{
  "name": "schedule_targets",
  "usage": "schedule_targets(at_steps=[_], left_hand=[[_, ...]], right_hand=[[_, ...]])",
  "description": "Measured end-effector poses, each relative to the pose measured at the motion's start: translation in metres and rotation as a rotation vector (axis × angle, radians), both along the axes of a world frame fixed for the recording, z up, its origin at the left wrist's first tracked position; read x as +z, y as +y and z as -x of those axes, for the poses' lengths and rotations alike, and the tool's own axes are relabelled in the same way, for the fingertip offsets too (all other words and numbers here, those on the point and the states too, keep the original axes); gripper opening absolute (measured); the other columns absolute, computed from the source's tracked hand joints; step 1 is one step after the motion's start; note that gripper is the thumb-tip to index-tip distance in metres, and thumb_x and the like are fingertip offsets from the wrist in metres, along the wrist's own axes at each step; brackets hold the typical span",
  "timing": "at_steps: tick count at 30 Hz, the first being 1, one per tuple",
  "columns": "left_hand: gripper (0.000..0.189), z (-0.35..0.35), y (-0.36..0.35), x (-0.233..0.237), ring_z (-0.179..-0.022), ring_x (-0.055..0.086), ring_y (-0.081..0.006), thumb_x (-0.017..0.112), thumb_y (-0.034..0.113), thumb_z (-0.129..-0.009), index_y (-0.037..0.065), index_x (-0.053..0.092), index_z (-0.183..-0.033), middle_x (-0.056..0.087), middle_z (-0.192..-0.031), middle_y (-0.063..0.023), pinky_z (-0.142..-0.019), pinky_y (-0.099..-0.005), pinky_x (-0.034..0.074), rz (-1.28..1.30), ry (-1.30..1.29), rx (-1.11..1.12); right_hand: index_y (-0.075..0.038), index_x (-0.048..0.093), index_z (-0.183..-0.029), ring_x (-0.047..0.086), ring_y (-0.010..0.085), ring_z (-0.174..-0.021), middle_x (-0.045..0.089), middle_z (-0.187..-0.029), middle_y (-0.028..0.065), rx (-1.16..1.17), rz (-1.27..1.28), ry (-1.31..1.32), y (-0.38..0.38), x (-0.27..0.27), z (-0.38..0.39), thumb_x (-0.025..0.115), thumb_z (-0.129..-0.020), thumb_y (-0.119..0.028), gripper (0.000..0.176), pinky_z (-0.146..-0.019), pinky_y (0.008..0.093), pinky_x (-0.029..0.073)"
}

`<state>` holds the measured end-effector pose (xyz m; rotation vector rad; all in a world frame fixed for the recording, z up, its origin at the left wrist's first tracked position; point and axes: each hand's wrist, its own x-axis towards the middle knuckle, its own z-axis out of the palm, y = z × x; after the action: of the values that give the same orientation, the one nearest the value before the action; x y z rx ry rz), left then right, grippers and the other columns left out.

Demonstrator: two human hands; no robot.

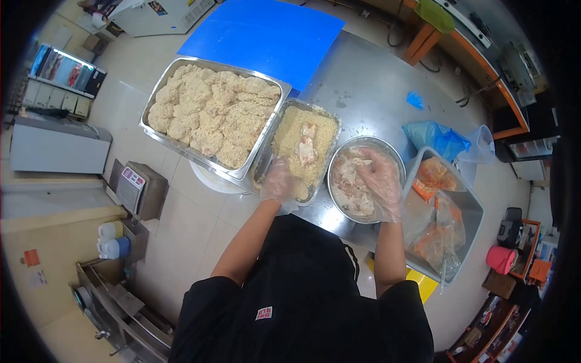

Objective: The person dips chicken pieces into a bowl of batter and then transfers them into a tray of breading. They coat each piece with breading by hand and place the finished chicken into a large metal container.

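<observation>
My left hand, in a clear plastic glove, is curled low in the near part of a metal tray of pale breadcrumbs. What its fingers hold, if anything, is hidden. Beyond it, a pale, wet strip of raw meat lies on the crumbs. My right hand, gloved too, reaches into a round metal bowl of raw meat in whitish batter. Its fingers are closed at a piece of raw meat there. Left of the crumb tray stands a larger metal tray heaped with crumb-coated pieces.
A grey tub with bagged orange-red food stands right of the bowl. Behind it are a blue plastic bag and a clear container. A blue board lies at the back of the steel table.
</observation>
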<state>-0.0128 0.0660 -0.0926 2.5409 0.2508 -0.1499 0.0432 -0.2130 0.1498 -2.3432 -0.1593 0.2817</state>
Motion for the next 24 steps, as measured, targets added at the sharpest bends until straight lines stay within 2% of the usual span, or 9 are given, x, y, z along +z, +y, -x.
schedule_targets(at_steps=[2, 5, 8, 11, 14, 17, 20, 23, 24], left_hand=[[0.063, -0.011, 0.005, 0.004, -0.117, 0.071, -0.0411, 0.089, 0.028, -0.076, -0.002, 0.066, -0.126, 0.073, -0.121, -0.023, -0.1, -0.0466, 0.058, 0.11, 0.125, 0.113], [0.064, -0.03, 0.02, 0.009, -0.11, 0.073, -0.0414, 0.089, 0.032, -0.077, -0.003, 0.066, -0.125, 0.074, -0.115, -0.0228, -0.1, -0.0481, 0.057, 0.385, 0.068, 0.154], [0.076, -0.052, 0.002, 0.091, -0.119, 0.07, -0.0408, 0.091, 0.036, -0.077, -0.003, 0.064, -0.136, 0.071, -0.124, -0.0265, -0.103, -0.048, 0.056, 0.466, 0.207, 0.102], [0.1, -0.035, 0.001, 0.113, -0.131, 0.063, -0.0418, 0.094, 0.037, -0.076, -0.004, 0.048, -0.155, 0.065, -0.134, -0.032, -0.108, -0.048, 0.053, 0.01, 0.119, -0.137], [0.119, -0.009, -0.012, 0.104, -0.141, 0.054, -0.045, 0.094, 0.034, -0.076, -0.005, 0.027, -0.166, 0.058, -0.141, -0.0367, -0.112, -0.048, 0.05, -0.331, 0.356, -0.168], [0.124, -0.003, 0.012, 0.024, -0.137, 0.058, -0.0442, 0.093, 0.031, -0.078, -0.003, 0.016, -0.169, 0.06, -0.142, -0.0334, -0.112, -0.0479, 0.051, -0.004, -0.066, -0.134], [0.104, -0.03, -0.004, 0.072, -0.138, 0.056, -0.0424, 0.09, 0.024, -0.082, 0.0, 0.033, -0.166, 0.064, -0.142, -0.0256, -0.117, -0.0443, 0.046, 0.012, 0.263, -0.064], [0.085, -0.056, 0.025, -0.002, -0.134, 0.06, -0.0417, 0.088, 0.023, -0.084, 0.0, 0.048, -0.155, 0.066, -0.14, -0.0249, -0.115, -0.0449, 0.047, -0.016, 0.154, -0.167], [0.079, -0.062, 0.031, -0.013, -0.133, 0.061, -0.0415, 0.088, 0.023, -0.084, 0.0, 0.054, -0.151, 0.066, -0.139, -0.0247, -0.114, -0.0451, 0.048, 0.049, 0.091, -0.179]], right_hand=[[-0.008, 0.073, -0.134, 0.073, 0.0257, -0.087, 0.078, -0.11, 0.016, -0.038, -0.01, 0.05, -0.007, -0.007, 0.001, 0.074, -0.094, -0.025, 0.044, -0.085, 0.0405, 0.057], [-0.008, 0.073, -0.134, 0.073, 0.0255, -0.081, 0.077, -0.095, 0.0164, -0.058, -0.034, 0.126, -0.012, -0.015, -0.001, 0.074, -0.093, -0.027, 0.046, -0.081, 0.0418, 0.057], [-0.008, 0.073, -0.134, 0.072, 0.0253, -0.077, 0.075, -0.085, 0.0166, -0.051, -0.082, 0.08, -0.017, -0.028, 0.001, 0.074, -0.093, -0.028, 0.046, -0.079, 0.0427, 0.056], [-0.009, 0.073, -0.134, 0.073, 0.025, -0.079, 0.076, -0.09, 0.017, -0.062, -0.088, 0.117, -0.017, -0.027, -0.002, 0.074, -0.093, -0.029, 0.045, -0.08, 0.0422, 0.057], [-0.009, 0.073, -0.133, 0.074, 0.0252, -0.084, 0.078, -0.102, 0.017, -0.076, -0.103, 0.217, -0.018, -0.023, -0.004, 0.074, -0.094, -0.029, 0.044, -0.083, 0.0412, 0.057], [-0.01, 0.073, -0.133, 0.074, 0.0251, -0.087, 0.078, -0.11, 0.0158, -0.07, -0.15, 0.155, -0.02, -0.035, -0.004, 0.075, -0.095, -0.028, 0.042, -0.085, 0.0407, 0.057], [-0.011, 0.074, -0.132, 0.074, 0.0245, -0.088, 0.079, -0.113, 0.0144, -0.051, -0.143, 0.144, -0.022, -0.04, -0.003, 0.075, -0.095, -0.028, 0.041, -0.086, 0.0408, 0.058], [-0.011, 0.074, -0.132, 0.074, 0.024, -0.089, 0.078, -0.115, 0.0137, -0.03, -0.181, 0.145, -0.02, -0.037, -0.003, 0.075, -0.095, -0.029, 0.041, -0.086, 0.0411, 0.058], [-0.011, 0.074, -0.132, 0.074, 0.0239, -0.088, 0.078, -0.116, 0.0136, -0.031, -0.183, 0.134, -0.02, -0.038, -0.002, 0.075, -0.094, -0.028, 0.041, -0.086, 0.0411, 0.058]])
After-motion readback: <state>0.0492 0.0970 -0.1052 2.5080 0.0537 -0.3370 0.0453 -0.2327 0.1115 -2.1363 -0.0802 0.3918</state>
